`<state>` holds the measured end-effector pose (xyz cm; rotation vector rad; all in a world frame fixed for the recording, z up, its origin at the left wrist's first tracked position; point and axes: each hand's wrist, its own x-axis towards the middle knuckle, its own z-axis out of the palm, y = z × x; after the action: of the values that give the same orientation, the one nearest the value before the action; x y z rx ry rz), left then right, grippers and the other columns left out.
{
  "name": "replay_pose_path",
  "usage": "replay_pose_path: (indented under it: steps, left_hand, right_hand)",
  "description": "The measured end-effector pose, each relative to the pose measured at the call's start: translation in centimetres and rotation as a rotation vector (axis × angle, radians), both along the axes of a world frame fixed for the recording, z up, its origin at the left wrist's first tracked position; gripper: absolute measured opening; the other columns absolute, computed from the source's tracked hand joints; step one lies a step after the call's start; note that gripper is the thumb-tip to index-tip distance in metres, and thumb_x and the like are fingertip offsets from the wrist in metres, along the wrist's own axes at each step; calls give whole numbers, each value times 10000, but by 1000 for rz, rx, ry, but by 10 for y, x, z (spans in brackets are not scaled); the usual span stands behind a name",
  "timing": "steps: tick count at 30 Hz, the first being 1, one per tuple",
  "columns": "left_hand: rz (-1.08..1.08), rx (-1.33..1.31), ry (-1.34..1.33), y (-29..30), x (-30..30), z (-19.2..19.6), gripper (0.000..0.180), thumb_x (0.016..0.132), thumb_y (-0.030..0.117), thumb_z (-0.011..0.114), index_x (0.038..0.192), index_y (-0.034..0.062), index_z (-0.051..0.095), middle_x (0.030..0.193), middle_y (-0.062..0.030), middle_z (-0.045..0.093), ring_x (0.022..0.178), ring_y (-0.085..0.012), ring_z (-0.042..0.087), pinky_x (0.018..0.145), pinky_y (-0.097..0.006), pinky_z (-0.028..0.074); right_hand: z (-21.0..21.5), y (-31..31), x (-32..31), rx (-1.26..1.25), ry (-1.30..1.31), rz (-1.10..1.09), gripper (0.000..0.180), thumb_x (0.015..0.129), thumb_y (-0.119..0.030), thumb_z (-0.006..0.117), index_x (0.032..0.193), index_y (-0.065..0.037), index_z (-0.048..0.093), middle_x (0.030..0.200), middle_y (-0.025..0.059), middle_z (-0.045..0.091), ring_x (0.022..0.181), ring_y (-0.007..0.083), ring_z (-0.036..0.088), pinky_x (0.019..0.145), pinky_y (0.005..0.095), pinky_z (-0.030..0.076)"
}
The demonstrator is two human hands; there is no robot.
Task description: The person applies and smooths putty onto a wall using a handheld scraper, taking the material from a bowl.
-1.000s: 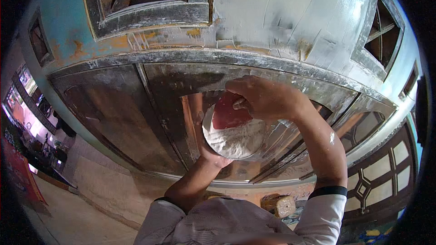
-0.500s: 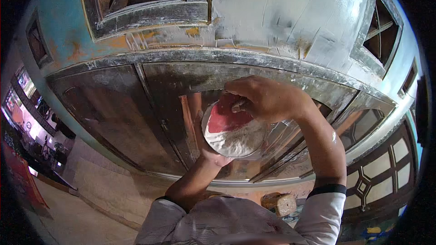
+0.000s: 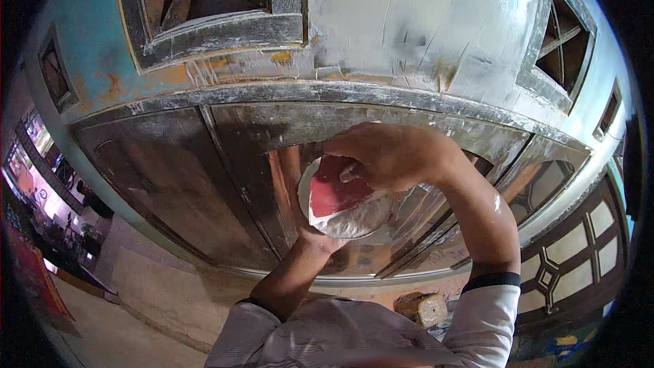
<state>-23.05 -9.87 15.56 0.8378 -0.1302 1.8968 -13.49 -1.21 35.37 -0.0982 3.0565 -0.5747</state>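
Note:
My left hand (image 3: 319,239) supports a round bowl (image 3: 304,196) from below and from its near side, with most of its fingers hidden underneath. White putty-like paste (image 3: 355,223) lies in the bowl, thickest toward the near right. A flat red scraper (image 3: 332,189) is pinched in my right hand (image 3: 392,153), thumb pressed on its face. Its pointed lower corner and edge rest over the bowl, touching or just above the paste; which of the two I cannot tell.
A wall (image 3: 402,20) with patchy white filler and worn blue paint stands in front, above dark wooden window panels (image 3: 163,184). A yellowish block-like container (image 3: 430,310) sits low near my right sleeve. At right is a dark lattice door (image 3: 569,259).
The red scraper has moved down and left across the bowl, and covers more of the paste. My right hand has shifted slightly left. The left hand still supports the bowl.

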Motion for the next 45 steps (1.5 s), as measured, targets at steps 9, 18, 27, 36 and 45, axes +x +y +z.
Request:
replay_pose_path:
  steps: [9, 18, 27, 36, 45]
  left_hand:
    - [-59, -20, -108, -1, -5, -9, 860, 923, 539, 612, 1576, 76, 299, 1578, -171, 385, 1447, -357, 400, 1199, -537, 338]
    - [-21, 108, 101, -5, -5, 6, 989, 860, 543, 702, 1590, 65, 236, 1603, -164, 328, 1472, -359, 357, 1197, -560, 357]
    - [-31, 108, 91, -6, -6, 36, 1267, 581, 279, 948, 1596, 64, 219, 1596, -176, 337, 1460, -397, 368, 1160, -610, 398]
    - [-521, 166, -248, -2, -19, 15, 940, 898, 798, 434, 1564, 142, 344, 1565, -234, 370, 1409, -479, 409, 1108, -697, 377]
    - [-751, 67, -395, -28, -18, 44, 915, 857, 817, 507, 1572, 277, 323, 1574, -230, 358, 1393, -599, 341, 1066, -809, 312]
  right_hand:
    - [2, 0, 3, -9, -22, -11, 312, 877, -57, 679, 1179, 8, 631, 1138, 200, 681, 1093, 368, 652, 957, 455, 519]
    - [-3, 1, -3, 41, 27, -19, 382, 848, -71, 716, 1221, -36, 642, 1126, 176, 689, 1096, 351, 655, 950, 443, 529]
    - [26, 8, 7, 33, 236, -35, 243, 881, -57, 686, 1111, 1, 635, 1057, 171, 668, 1036, 365, 653, 912, 444, 536]
    - [119, -5, 22, 493, 539, -336, 366, 930, -169, 721, 1248, -16, 626, 1085, 184, 727, 954, 285, 730, 840, 403, 591]
    - [268, -25, 22, 973, 837, -669, 396, 847, -242, 800, 1149, -11, 689, 1042, 180, 729, 980, 331, 686, 877, 451, 533]
